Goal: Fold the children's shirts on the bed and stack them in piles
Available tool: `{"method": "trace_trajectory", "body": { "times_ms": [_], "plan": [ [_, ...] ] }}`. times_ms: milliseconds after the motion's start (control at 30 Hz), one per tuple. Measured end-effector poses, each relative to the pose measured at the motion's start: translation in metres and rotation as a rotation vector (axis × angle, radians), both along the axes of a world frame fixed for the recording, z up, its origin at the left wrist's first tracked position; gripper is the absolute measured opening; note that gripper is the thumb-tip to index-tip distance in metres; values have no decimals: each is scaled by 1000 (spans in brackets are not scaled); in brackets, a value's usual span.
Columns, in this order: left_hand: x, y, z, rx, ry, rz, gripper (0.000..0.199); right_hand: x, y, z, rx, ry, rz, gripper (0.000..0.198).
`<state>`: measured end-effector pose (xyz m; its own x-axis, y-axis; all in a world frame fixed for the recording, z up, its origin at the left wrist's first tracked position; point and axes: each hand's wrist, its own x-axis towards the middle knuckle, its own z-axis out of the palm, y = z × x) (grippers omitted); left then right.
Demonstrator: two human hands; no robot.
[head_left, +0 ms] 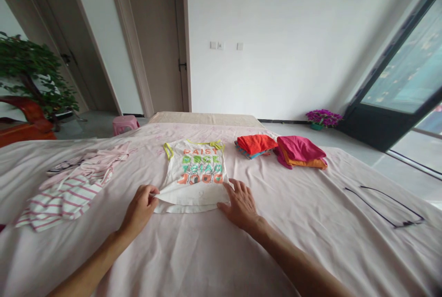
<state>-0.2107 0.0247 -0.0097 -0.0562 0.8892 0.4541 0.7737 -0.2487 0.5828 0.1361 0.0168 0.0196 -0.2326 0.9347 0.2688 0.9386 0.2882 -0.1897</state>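
Observation:
A small white sleeveless shirt point(200, 191) with yellow-green trim and a colourful printed front lies spread on the pink bed sheet point(179, 260), its neck pointing away from me. My left hand point(143, 202) pinches the shirt's lower left corner, and the front hem there is raised a little above the back layer. At the lower right corner, my right hand point(240, 202) rests with its fingers apart and lying on the edge of the cloth.
Crumpled striped and pink clothes point(79, 182) lie at left. Two folded piles, a red one point(257, 144) and a magenta one point(300, 149), sit behind right. Eyeglasses point(390, 207) lie at right. A pink stool point(125, 124) stands beyond the bed.

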Motion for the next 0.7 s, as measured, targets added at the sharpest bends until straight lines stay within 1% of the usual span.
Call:
{"method": "trace_trajectory", "body": {
  "times_ms": [133,200,267,367,433,500,600,700],
  "plan": [
    [3,0,2,-51,-69,51,11,-21,2,-4,-17,17,60,77],
    [4,0,5,-58,-82,70,12,-32,2,-5,-33,17,93,78],
    [5,-1,9,-48,-86,88,12,-41,3,-3,-46,8,120,72],
    [3,-1,13,-15,-85,105,11,-45,8,1,-58,-42,153,48],
    [1,-1,13,-2,-74,107,11,-41,12,3,-47,-97,160,31],
    [-2,-2,13,3,-61,106,10,-31,16,4,-34,-144,133,26],
    [-6,-3,12,9,-33,99,8,-11,24,4,-44,-166,64,31],
    [-13,-5,10,27,19,77,8,12,32,5,-46,-115,-6,38]
  ]
}}
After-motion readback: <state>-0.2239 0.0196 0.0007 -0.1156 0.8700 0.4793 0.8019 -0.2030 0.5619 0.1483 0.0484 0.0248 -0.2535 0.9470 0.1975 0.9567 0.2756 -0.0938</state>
